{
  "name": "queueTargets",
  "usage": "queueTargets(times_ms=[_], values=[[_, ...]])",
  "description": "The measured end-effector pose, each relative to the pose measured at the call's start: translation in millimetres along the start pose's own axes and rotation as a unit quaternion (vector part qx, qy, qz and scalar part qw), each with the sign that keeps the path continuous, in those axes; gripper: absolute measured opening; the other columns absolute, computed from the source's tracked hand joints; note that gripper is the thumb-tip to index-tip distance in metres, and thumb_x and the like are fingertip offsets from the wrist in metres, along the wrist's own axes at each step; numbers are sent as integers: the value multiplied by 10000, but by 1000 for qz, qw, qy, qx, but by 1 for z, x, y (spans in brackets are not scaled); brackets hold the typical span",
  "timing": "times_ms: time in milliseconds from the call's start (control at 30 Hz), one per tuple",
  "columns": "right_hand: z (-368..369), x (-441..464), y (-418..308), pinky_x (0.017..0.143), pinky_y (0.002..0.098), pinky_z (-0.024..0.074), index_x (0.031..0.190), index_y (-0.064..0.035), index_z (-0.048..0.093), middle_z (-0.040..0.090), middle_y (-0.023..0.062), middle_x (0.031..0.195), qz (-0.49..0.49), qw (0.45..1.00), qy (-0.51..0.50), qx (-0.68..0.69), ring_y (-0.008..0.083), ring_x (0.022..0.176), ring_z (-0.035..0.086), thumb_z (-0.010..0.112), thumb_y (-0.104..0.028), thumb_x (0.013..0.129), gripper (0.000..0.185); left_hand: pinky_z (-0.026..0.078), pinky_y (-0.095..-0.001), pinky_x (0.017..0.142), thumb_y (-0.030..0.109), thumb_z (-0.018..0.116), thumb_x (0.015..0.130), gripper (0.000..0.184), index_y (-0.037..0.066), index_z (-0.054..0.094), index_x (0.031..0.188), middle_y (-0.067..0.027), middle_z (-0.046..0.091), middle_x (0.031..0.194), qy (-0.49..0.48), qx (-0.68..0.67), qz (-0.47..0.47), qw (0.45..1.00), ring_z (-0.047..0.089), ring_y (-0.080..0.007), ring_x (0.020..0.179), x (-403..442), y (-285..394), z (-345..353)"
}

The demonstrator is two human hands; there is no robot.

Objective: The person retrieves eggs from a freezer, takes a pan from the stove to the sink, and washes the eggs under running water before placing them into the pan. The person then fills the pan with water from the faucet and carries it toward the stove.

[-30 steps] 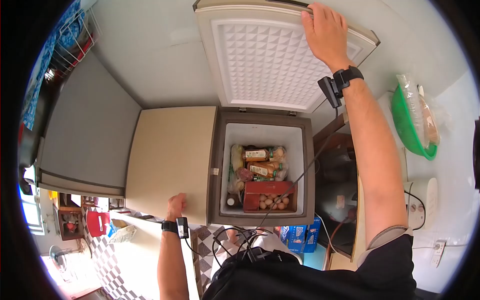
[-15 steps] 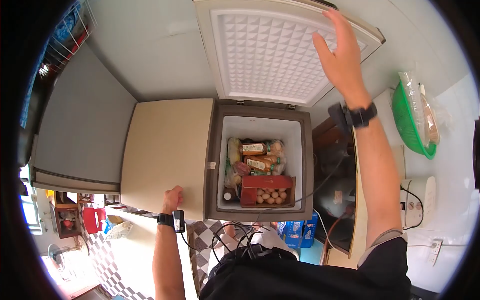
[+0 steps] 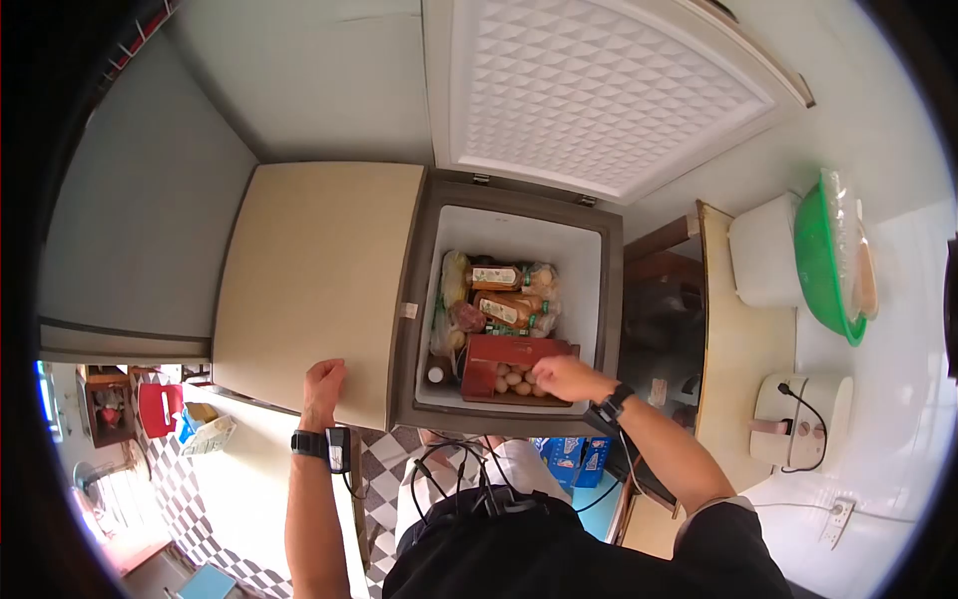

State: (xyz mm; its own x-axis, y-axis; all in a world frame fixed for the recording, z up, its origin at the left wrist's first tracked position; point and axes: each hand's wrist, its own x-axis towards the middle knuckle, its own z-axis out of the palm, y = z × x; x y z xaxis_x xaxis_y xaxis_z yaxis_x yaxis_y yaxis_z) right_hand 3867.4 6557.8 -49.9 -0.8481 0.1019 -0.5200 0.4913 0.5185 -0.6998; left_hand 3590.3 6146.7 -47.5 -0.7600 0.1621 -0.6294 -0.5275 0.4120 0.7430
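Standing at an open chest freezer (image 3: 611, 299), a person in a black top holds the right hand (image 3: 567, 378) low over a red box (image 3: 514, 349) of eggs (image 3: 512, 379). The fingers of that hand are bent downward at the box's right end; whether they touch or grip an egg cannot be told from this angle. The box sits inside the freezer, at the front of the white-lined compartment. Behind it lie bottles with pale labels and green caps (image 3: 502, 308), among plastic bags; a white-capped bottle (image 3: 435, 375) stands just to its left. The left hand (image 3: 323, 387), its fingers loosely curled, is at the front edge of the closed beige lid (image 3: 309, 260) to the left of the compartment; its grip, if any, cannot be made out. The raised lid (image 3: 609, 95), its inner face quilted white, tilts back above the opening. At right, a counter (image 3: 733, 349) carries a white appliance (image 3: 766, 411), near a green basket (image 3: 823, 270). Black bands circle both wrists.
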Motion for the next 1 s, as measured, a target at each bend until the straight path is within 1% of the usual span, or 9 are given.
queueTargets(times_ms=[200, 333, 433, 533, 600, 700, 833, 933, 1000], values=[[48, 63, 47, 983, 454, 509, 1175, -61, 716, 700, 189, 1223, 55, 944, -245, -215, 357, 1139, 667, 577, -199, 917, 324, 455, -243, 713, 171, 702, 897, 322, -19, 700, 1158, 4, 635, 914, 12, 25, 1, 1000, 561, -83, 814, -11, 10, 2], [70, 95, 64, 1008, 477, 490, 1173, -65, 720, 673, 180, 1289, 84, 927, -277, -240, 364, 1187, 640, 521, -173, 933, 330, 469, -240, 745, 151, 707, 893, 306, -20, 696, 1146, -2, 638, 919, 32, 36, 11, 999, 578, -91, 843, -24, 22, 8], [113, 124, 130, 1041, 437, 469, 1203, -74, 712, 652, 195, 1322, 50, 916, -283, -280, 339, 1258, 596, 571, -167, 918, 332, 458, -234, 728, 129, 707, 891, 289, -30, 691, 1133, 0, 628, 903, 34, 39, 21, 998, 564, -87, 834, -31, 32, 14], [140, 137, 162, 1046, 484, 477, 1311, -93, 669, 655, 189, 1334, -129, 787, -390, -461, 353, 1273, 601, 521, -157, 935, 409, 447, -235, 703, 114, 707, 891, 283, -28, 687, 1134, 13, 598, 873, 41, 74, 17, 996, 541, -82, 802, -32, 37, 16], [135, 129, 140, 1099, 473, 447, 1453, -116, 554, 554, 182, 1473, 150, 910, -283, -262, 338, 1366, 534, 516, -140, 943, 512, 442, -237, 694, 112, 709, 891, 280, -23, 686, 1134, 22, 581, 859, 38, 63, 18, 997, 528, -80, 787, -32, 38, 16], [126, 132, 118, 1144, 480, 408, 1526, -138, 451, 429, 153, 1588, 143, 880, -315, -326, 303, 1455, 441, 521, -156, 953, 578, 435, -237, 683, 106, 711, 890, 272, -14, 684, 1133, 32, 557, 842, 32, 52, 12, 998, 513, -76, 771, -33, 41, 17], [183, 152, 206, 1179, 491, 361, 1520, -188, 462, 388, 111, 1621, 120, 828, -384, -391, 257, 1498, 378, 531, -247, 966, 561, 426, -231, 677, 91, 710, 890, 257, -9, 681, 1125, 32, 550, 840, 41, 62, -11, 997, 508, -71, 775, -31, 38, 18], [183, 146, 207, 1158, 432, 378, 1364, -155, 579, 553, 130, 1482, 227, 911, -288, -188, 289, 1381, 508, 465, -290, 1028, 380, 422, -229, 670, 83, 715, 886, 253, -10, 678, 1119, 28, 549, 843, 34, 56, 4, 998, 505, -70, 772, -32, 39, 19], [187, 147, 209, 1189, 414, 330, 1374, -200, 579, 537, 68, 1514, 255, 940, -147, -172, 239, 1422, 468, 440, -361, 1041, 395, 421, -230, 669, 84, 719, 884, 254, -10, 677, 1117, 27, 548, 845, 36, 62, -5, 997, 504, -71, 772, -32, 42, 20]])
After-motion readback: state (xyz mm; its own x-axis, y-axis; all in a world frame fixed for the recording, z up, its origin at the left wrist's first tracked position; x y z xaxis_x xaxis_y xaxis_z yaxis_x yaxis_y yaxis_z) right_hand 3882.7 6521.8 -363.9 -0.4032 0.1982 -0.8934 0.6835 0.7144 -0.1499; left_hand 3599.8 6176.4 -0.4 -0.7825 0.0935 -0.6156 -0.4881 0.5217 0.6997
